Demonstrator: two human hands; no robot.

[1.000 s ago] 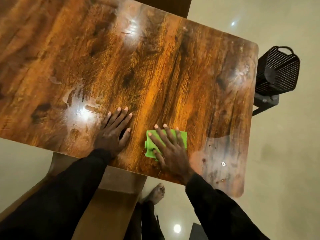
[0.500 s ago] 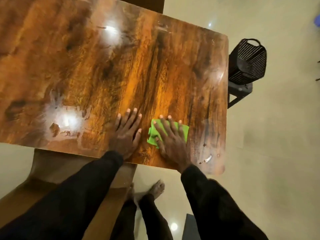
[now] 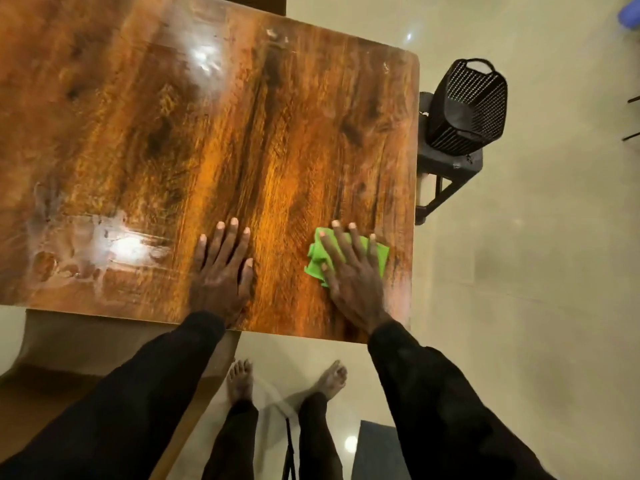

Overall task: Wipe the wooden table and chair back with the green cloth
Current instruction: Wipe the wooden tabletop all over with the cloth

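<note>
Fingers (image 3: pixel 232 239) of the left hand (image 3: pixel 223 271) lie straight and slightly spread, flat on the wooden table (image 3: pixel 242 133), holding nothing. A pale, glossy smear (image 3: pixel 114 247) sits at their 9 o'clock, and the chair (image 3: pixel 69 341) is tucked in at 7 o'clock under the near edge.

At 3 o'clock from that hand, well apart from it, the right hand (image 3: pixel 353 278) presses down with straight, fanned fingers (image 3: pixel 339 244) on the green cloth (image 3: pixel 314 261). The cloth is bunched beneath the palm. Its long axis runs roughly 9 to 3 o'clock, and green shows on both sides of the fingers. The right hand is plainly the working one; the left looks like a brace.

The table's right edge is near the cloth at 3 o'clock and the near edge is close at 6 o'clock, so a stroke either way would soon run off the top. The open room lies toward 12 o'clock and, widest of all, from 9 to 11 o'clock, where the smear and a second shiny patch (image 3: pixel 204 60) probably need wiping.

Past the right edge, at 1 o'clock, a black basket (image 3: pixel 467 105) stands on a dark stool (image 3: pixel 450 164), clear of the tabletop.
</note>
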